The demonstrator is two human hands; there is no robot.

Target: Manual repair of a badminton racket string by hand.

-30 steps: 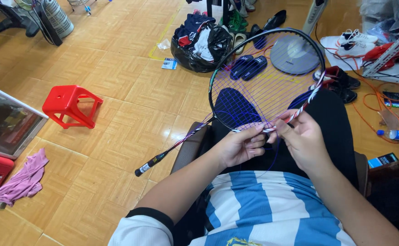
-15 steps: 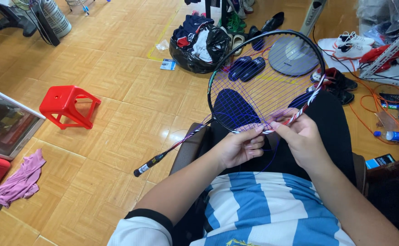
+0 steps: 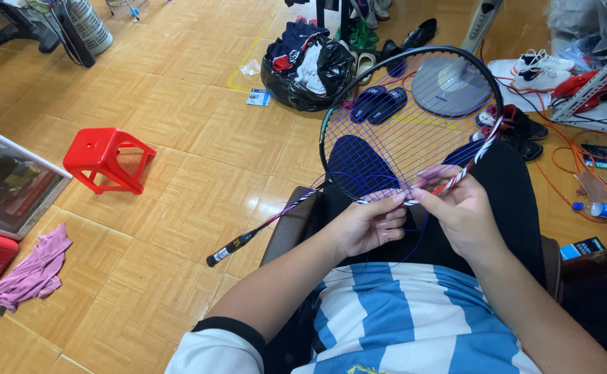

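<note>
Wood-tile floor (image 3: 199, 138), cluttered: red stool (image 3: 106, 158), black bag (image 3: 307, 66), sandals (image 3: 378, 104). Badminton racket (image 3: 414, 118) lies across the lap, handle out left, so the frame edge faces both hands. Left hand (image 3: 369, 225) and right hand (image 3: 459, 215) pinch purple string (image 3: 386, 149) at the rim, fingers closed narrow.

A red plastic stool (image 3: 106, 158) stands on the wooden floor. Right of it sits a black bag of clothes (image 3: 307, 66); below-left of it lies a pink cloth (image 3: 30, 271).
</note>
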